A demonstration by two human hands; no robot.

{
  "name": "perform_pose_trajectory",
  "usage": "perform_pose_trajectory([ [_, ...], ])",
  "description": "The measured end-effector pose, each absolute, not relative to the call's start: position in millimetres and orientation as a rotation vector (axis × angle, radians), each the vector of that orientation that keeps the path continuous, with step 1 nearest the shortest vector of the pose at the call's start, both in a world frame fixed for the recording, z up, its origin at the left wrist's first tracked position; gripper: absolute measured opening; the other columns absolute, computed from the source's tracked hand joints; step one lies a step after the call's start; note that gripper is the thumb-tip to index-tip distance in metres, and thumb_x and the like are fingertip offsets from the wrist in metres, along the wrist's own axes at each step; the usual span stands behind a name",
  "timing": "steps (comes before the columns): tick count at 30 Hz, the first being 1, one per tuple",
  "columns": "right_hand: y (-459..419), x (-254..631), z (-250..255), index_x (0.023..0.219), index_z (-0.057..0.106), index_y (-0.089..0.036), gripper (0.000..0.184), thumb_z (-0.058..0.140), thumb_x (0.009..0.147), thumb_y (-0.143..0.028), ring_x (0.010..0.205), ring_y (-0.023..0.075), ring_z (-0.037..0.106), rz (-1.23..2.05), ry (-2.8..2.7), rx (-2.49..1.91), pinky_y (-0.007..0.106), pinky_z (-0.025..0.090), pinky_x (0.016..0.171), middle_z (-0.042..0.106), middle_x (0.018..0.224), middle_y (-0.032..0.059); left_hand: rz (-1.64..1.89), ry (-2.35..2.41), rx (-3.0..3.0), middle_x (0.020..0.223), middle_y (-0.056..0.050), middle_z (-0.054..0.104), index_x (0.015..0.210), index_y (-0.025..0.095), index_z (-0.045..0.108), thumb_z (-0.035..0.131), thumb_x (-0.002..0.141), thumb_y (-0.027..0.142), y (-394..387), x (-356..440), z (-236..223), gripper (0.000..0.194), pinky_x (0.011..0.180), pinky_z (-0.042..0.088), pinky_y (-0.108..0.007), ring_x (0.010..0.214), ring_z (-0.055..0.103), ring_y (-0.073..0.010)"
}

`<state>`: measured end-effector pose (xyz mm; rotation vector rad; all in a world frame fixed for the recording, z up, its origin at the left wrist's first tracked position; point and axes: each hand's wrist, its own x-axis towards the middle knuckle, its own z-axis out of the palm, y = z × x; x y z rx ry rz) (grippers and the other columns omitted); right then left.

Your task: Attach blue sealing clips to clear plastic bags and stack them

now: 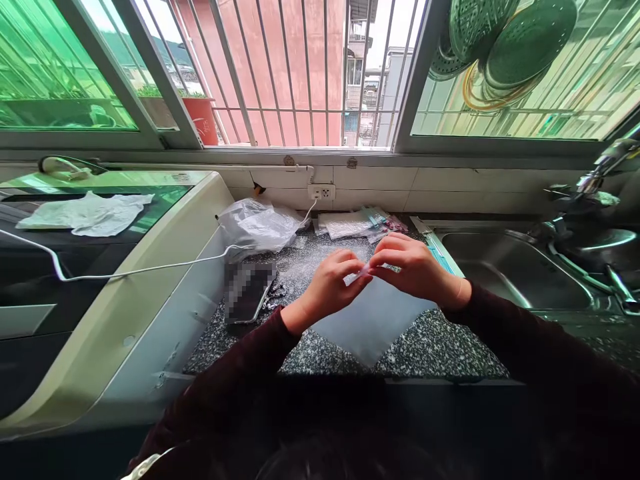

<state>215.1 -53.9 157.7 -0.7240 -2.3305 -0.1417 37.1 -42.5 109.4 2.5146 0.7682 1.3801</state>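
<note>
Translucent plastic (370,327) pinched below each hand (330,285)

Both hands meet over the speckled countertop (450,343), the left hand (330,283) and right hand (407,267) pinching a translucent plastic bag (373,320) between their fingertips. A phone (247,293) lies nearby, left of the bag; the steel sink (520,267) sits to the right.

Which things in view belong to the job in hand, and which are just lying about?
In the job:
- left hand and right hand
- frosted plastic sheet or bag, pinched by both

Apparently just lying about:
- smartphone
- crumpled clear bag
- white cloth
- flat packets by the wall (role unclear)
</note>
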Motion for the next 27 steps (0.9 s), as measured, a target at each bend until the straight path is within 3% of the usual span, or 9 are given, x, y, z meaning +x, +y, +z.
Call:
perform_pose_trajectory([
  [5, -46, 218, 162, 0.080, 0.062, -0.018, 0.019, 0.060, 0.079, -0.037, 0.077, 0.0156, 0.054, 0.031, -2.304, -0.811, 0.032, 0.046, 0.071, 0.061, 0.079, 0.0046, 1.306, 0.820, 2.163, 0.059, 0.001, 0.048, 0.059, 0.015, 0.056, 0.052, 0.082, 0.029, -45, 25, 118, 0.027, 0.056, 0.036, -0.022, 0.058, 0.044, -0.0096],
  [9, -39, 236, 153, 0.100, 0.059, -0.018, 0.040, 0.063, 0.073, -0.047, 0.089, 0.0184, 0.057, 0.448, -2.284, -0.956, 0.036, 0.048, 0.078, 0.063, 0.096, 0.0073, 1.252, 0.880, 1.755, 0.056, 0.003, 0.047, 0.061, 0.014, 0.056, 0.057, 0.076, 0.039, -42, 10, 119, 0.029, 0.050, 0.034, -0.021, 0.052, 0.040, -0.0078],
  [13, -38, 247, 134, 0.107, 0.057, -0.017, 0.048, 0.063, 0.072, -0.049, 0.090, 0.0194, 0.060, 0.758, -2.277, -1.086, 0.037, 0.049, 0.081, 0.064, 0.094, 0.0069, 1.266, 0.907, 1.565, 0.057, 0.002, 0.051, 0.064, 0.013, 0.059, 0.063, 0.069, 0.045, -38, -1, 116, 0.032, 0.049, 0.033, -0.020, 0.052, 0.041, -0.0074],
  [19, -34, 239, 121, 0.109, 0.056, -0.022, 0.051, 0.068, 0.067, -0.048, 0.106, 0.0234, 0.052, 0.518, -2.193, -1.042, 0.043, 0.045, 0.089, 0.057, 0.113, 0.0092, 1.144, 0.857, 1.561, 0.056, 0.002, 0.051, 0.064, 0.013, 0.061, 0.064, 0.067, 0.049, -34, -8, 117, 0.036, 0.048, 0.030, -0.019, 0.051, 0.040, -0.0071],
  [21, -32, 237, 122, 0.106, 0.057, -0.021, 0.047, 0.069, 0.067, -0.046, 0.102, 0.0223, 0.054, 0.534, -2.229, -1.004, 0.041, 0.045, 0.086, 0.059, 0.108, 0.0085, 1.106, 0.837, 1.551, 0.055, 0.003, 0.049, 0.064, 0.013, 0.061, 0.065, 0.067, 0.049, -34, -10, 119, 0.036, 0.046, 0.028, -0.019, 0.050, 0.039, -0.0065],
  [24, -32, 235, 123, 0.085, 0.062, -0.018, 0.028, 0.062, 0.074, -0.043, 0.078, 0.0154, 0.056, 0.680, -2.237, -0.994, 0.032, 0.046, 0.072, 0.063, 0.083, 0.0043, 1.106, 0.835, 1.496, 0.054, 0.003, 0.048, 0.064, 0.013, 0.061, 0.066, 0.067, 0.047, -32, -12, 122, 0.035, 0.045, 0.027, -0.019, 0.048, 0.037, -0.0057],
  [27, -36, 235, 122, 0.068, 0.058, -0.016, 0.028, 0.056, 0.078, -0.041, 0.060, 0.0100, 0.048, 0.828, -2.140, -1.035, 0.025, 0.041, 0.059, 0.055, 0.064, -0.0004, 1.140, 0.862, 1.385, 0.053, 0.004, 0.048, 0.064, 0.013, 0.060, 0.067, 0.065, 0.047, -28, -13, 118, 0.034, 0.044, 0.027, -0.019, 0.046, 0.037, -0.0053],
])
